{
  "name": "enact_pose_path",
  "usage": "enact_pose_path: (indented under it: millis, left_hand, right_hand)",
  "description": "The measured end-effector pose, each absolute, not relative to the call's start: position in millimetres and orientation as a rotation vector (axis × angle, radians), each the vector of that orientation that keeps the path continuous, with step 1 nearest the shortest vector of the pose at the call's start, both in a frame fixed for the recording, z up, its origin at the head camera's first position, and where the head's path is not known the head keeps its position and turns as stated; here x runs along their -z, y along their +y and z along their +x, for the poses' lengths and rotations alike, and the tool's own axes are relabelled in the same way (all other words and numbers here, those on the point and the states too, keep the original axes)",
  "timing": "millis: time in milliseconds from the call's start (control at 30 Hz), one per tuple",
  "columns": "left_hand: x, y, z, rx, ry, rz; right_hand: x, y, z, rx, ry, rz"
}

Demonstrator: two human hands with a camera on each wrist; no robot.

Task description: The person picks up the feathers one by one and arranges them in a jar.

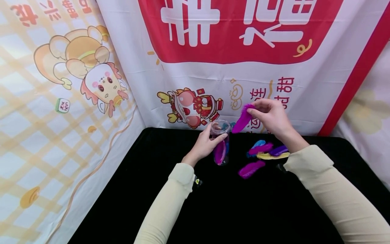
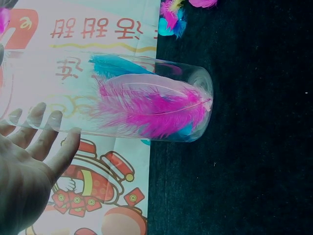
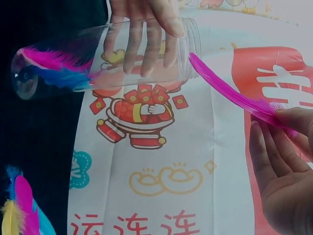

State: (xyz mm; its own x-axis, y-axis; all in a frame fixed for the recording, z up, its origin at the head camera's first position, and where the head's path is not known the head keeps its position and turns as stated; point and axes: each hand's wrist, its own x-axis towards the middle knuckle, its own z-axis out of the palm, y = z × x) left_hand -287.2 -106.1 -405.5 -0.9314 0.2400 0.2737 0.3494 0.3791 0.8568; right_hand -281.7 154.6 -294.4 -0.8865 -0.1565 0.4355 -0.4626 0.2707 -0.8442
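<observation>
My left hand (image 1: 201, 144) grips a clear jar (image 1: 227, 144) near its open mouth, fingers and thumb around its side. In the left wrist view, pink feathers (image 2: 166, 115) and a blue feather (image 2: 120, 66) lie inside the jar's lower part. My right hand (image 1: 274, 118) pinches a magenta feather (image 1: 242, 119) between thumb and fingers, beside and slightly above the jar's mouth. The right wrist view shows this feather's quill end (image 3: 200, 63) at the threaded rim (image 3: 193, 41); whether it has crossed the opening I cannot tell.
On the black table (image 1: 213, 210), right of the jar, lies a cluster of feathers: blue, magenta, purple (image 1: 278, 150) and a yellow feather (image 1: 271, 156). Another magenta feather (image 1: 251, 169) lies nearer. A printed cloth backdrop (image 1: 131, 67) rises at the table's far edge.
</observation>
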Motion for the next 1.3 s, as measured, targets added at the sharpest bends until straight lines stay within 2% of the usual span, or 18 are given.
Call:
enact_pose_path:
  millis: [1300]
  left_hand:
    - [406.6,-107.2,-289.7,1.650,-2.505,-0.575]
  right_hand:
    - [295.0,123.0,-286.1,-1.666,-2.152,0.652]
